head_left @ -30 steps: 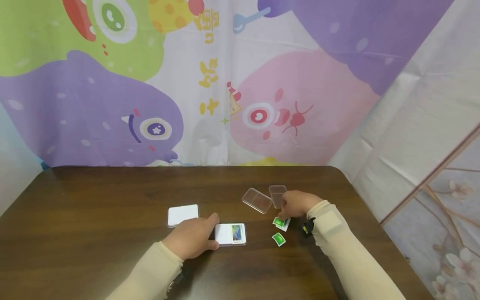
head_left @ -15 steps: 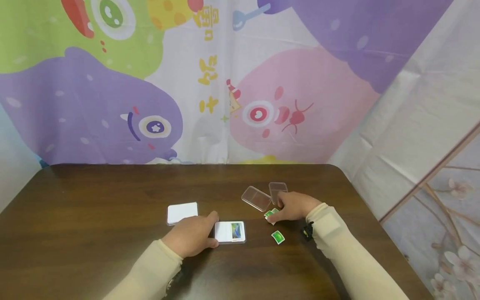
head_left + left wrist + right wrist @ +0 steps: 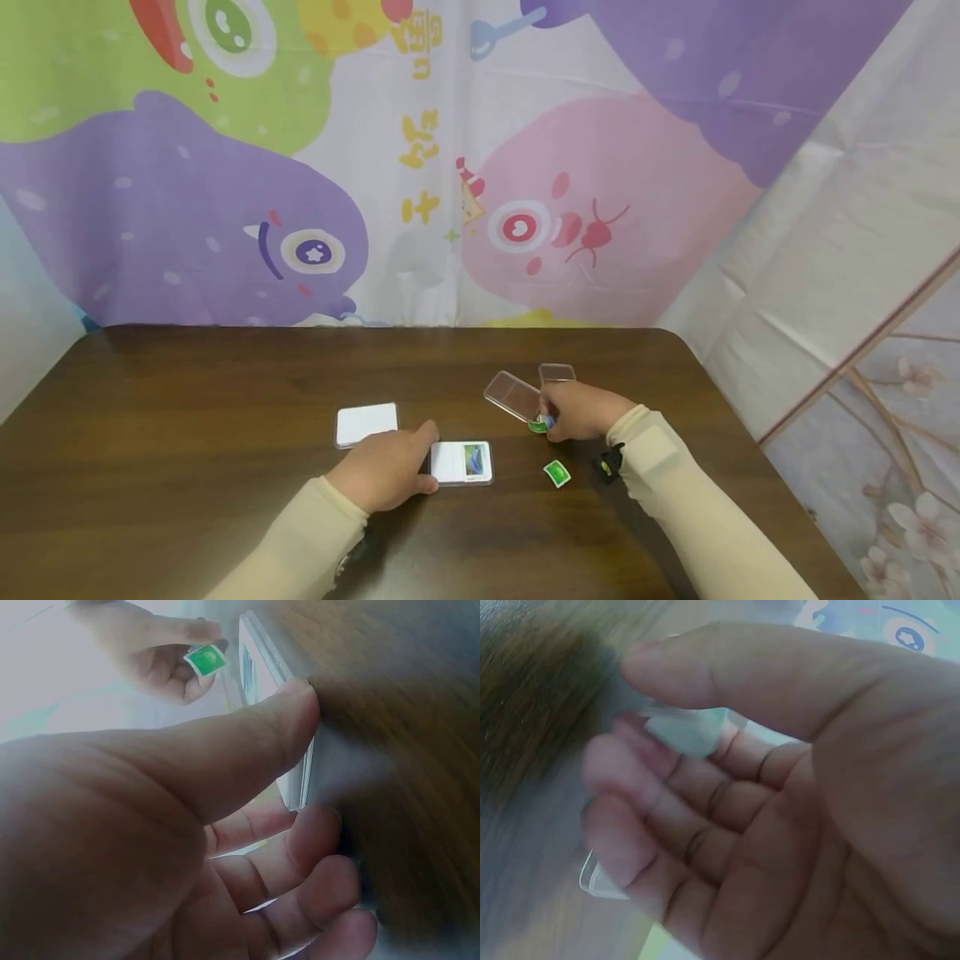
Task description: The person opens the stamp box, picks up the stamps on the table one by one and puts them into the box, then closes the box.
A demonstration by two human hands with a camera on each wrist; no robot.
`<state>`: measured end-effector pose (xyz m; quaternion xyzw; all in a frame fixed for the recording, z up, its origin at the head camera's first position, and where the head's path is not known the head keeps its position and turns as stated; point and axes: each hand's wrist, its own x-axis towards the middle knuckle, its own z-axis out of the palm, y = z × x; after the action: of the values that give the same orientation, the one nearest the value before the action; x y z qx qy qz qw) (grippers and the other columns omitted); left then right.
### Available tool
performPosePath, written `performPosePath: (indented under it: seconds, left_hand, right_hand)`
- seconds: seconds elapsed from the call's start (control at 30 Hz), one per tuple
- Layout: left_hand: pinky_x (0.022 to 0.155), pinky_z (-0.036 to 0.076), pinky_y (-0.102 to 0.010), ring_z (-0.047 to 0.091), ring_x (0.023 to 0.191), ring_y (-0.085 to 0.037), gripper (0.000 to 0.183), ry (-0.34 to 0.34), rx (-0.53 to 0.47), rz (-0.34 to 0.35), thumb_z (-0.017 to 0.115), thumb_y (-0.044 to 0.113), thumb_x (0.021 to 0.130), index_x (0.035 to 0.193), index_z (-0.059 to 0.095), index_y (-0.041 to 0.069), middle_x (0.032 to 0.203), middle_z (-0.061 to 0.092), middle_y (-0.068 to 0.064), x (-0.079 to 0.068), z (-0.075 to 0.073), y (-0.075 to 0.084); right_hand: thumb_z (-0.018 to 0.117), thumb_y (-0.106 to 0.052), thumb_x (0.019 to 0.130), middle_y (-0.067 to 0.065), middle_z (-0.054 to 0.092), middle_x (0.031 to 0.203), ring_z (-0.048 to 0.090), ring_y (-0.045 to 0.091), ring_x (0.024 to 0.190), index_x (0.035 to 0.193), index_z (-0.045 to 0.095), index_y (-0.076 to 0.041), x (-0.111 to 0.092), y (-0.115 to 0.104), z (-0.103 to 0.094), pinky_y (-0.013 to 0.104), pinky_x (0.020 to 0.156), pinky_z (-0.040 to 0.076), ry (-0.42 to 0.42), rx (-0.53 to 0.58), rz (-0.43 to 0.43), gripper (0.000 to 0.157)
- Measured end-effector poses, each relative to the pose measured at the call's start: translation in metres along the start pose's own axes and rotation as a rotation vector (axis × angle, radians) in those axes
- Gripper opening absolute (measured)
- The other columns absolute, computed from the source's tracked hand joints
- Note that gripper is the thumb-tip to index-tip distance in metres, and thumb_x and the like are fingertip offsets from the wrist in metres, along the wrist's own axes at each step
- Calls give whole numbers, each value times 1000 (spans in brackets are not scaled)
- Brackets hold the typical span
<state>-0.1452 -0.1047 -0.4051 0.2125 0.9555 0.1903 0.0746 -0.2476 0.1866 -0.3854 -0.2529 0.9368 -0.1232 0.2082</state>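
Observation:
My left hand (image 3: 386, 471) grips the left end of a clear plastic case (image 3: 461, 463) lying on the table. White backing fills it, and a small blue-and-green picture stamp (image 3: 475, 460) shows at its right end. In the left wrist view, the thumb and fingers hold opposite edges of this case (image 3: 300, 776). My right hand (image 3: 581, 410) pinches green, white-edged stamps (image 3: 538, 426) beside the clear lids; the fingers partly hide them. The left wrist view shows a green stamp (image 3: 205, 660) at those fingertips. Another green stamp (image 3: 557, 473) lies on the table nearer me.
Two clear plastic lids (image 3: 512, 395) lie behind the right hand, which partly covers one of them. A second case with white backing (image 3: 367, 424) sits behind the left hand. The brown table (image 3: 225, 383) meets a cartoon-printed curtain (image 3: 420, 275) at its back edge.
My right hand has picked the stamps up from the table and moved slightly left and away from me, up to the clear lids. The left hand stays on its case.

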Motion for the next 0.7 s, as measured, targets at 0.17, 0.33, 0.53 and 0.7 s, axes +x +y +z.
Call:
performPosePath:
  seconds: [0.17, 0.33, 0.53, 0.7]
  left_hand:
    - [74, 52, -47, 61, 71, -22, 42, 0, 5, -5, 85, 25, 86, 109, 53, 8, 78, 64, -5, 1, -1, 0]
    - [74, 53, -48, 63, 72, -23, 43, 1, 8, -3, 85, 25, 86, 111, 54, 8, 79, 65, -6, 1, 0, -1]
    - [75, 53, -47, 64, 73, -23, 43, 2, 9, -4, 85, 25, 86, 111, 54, 8, 79, 65, -5, 1, 1, -1]
    - [76, 53, -48, 64, 74, -24, 42, 0, 1, -3, 85, 24, 86, 108, 54, 8, 79, 64, -5, 2, 1, 0]
  right_hand:
    - [81, -3, 84, 0, 60, 90, 54, 14, 77, 100, 62, -8, 0, 2, -2, 30, 69, 47, 5, -6, -57, 25]
    - [83, -4, 81, -1, 60, 87, 53, 13, 77, 101, 61, -10, -2, 3, -3, 29, 69, 46, -48, -2, -56, 31]
    - [86, -5, 74, 3, 56, 88, 51, 14, 78, 103, 55, -6, -8, 4, -5, 29, 72, 44, -90, 37, -44, 43]
    - [86, -7, 74, 3, 58, 88, 53, 15, 76, 103, 52, -5, -13, 8, -5, 29, 70, 46, -119, 53, 15, 45]
